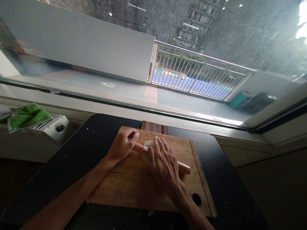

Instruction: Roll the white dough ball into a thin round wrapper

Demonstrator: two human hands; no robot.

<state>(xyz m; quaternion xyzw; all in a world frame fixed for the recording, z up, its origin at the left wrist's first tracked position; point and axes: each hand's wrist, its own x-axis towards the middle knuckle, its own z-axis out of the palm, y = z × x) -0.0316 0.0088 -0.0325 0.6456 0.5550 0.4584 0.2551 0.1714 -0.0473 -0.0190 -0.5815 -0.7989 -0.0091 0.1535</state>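
Note:
A wooden cutting board (134,188) lies on a black table (79,153). On it a pale piece of dough (148,145) sits under a thin wooden rolling pin (184,167). My left hand (123,143) is curled over the pin's left end. My right hand (164,161) lies flat on top of the pin with fingers stretched out, covering most of the dough. The pin's right end sticks out past my right hand.
A red and white box (154,127) lies behind the board by the window sill. A green cloth (26,116) rests on a white radiator (35,137) at the left. The window shows a balcony with a railing (199,73).

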